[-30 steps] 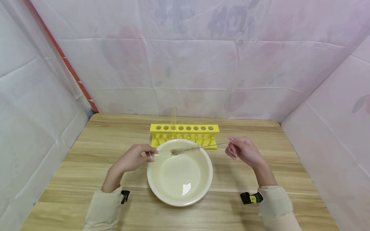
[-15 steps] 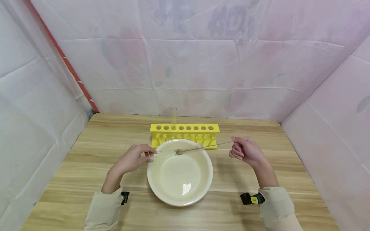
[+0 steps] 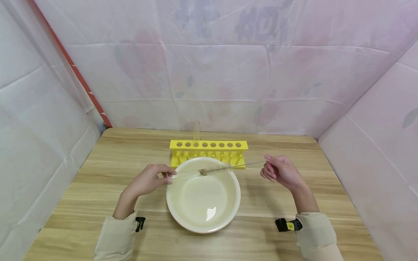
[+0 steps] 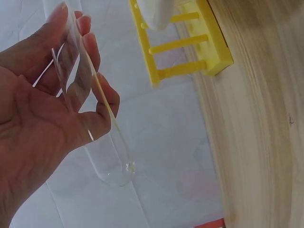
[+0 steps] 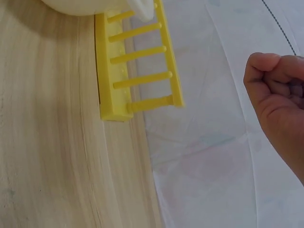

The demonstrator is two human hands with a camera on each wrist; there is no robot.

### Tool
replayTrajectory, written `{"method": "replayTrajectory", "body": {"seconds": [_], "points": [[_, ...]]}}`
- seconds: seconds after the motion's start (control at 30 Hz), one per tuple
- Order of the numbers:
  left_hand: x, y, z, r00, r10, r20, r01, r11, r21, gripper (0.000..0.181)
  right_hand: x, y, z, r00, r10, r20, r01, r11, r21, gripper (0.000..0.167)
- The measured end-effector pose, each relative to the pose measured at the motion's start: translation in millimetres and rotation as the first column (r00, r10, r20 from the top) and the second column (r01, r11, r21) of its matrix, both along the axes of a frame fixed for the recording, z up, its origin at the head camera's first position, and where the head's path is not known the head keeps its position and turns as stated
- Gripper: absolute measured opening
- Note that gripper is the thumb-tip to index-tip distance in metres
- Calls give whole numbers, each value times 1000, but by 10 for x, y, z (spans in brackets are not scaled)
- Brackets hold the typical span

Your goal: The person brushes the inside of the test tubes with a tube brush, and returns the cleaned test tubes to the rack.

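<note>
Above the far part of a cream basin (image 3: 174, 214), my left hand (image 3: 151, 179) grips a clear glass test tube (image 3: 184, 175) between thumb and fingers. Its rounded closed end (image 4: 111, 173) sticks out past the little finger in the left wrist view. With thumb and forefinger, my right hand (image 3: 282, 172) pinches the thin wire handle of a test tube brush (image 3: 217, 169); the twisted wire (image 5: 280, 26) shows in the right wrist view. The brush's tufted tip lies at the tube's mouth; whether it is just inside, I cannot tell. Most bristles are outside, to the right.
Behind the basin stands a yellow test tube rack (image 3: 209, 145), its front partly hidden by the rim. Another clear test tube (image 3: 196, 131) is upright in one of its holes. Patterned white sheets (image 3: 212, 79) enclose the wooden table (image 3: 277, 224) at the back and sides.
My right hand has shifted slightly to the right, drawing the brush tip rightward toward the tube's mouth. The left hand and tube have barely moved.
</note>
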State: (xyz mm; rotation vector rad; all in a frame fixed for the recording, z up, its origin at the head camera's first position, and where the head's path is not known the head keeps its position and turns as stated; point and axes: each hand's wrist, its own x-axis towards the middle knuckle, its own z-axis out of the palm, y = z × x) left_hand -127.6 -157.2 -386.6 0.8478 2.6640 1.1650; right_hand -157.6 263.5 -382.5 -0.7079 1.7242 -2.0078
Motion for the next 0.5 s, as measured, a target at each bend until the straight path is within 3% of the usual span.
{"method": "replayTrajectory", "body": {"seconds": [0.27, 0.5], "points": [[2, -37, -11, 1000, -6, 25, 6, 1000, 7, 19, -13, 66, -41, 989, 66, -132, -75, 995, -63, 44], [10, -65, -11, 1000, 18, 22, -18, 1000, 3, 20, -8, 106, -57, 982, 105, -155, -132, 976, -174, 45]]}}
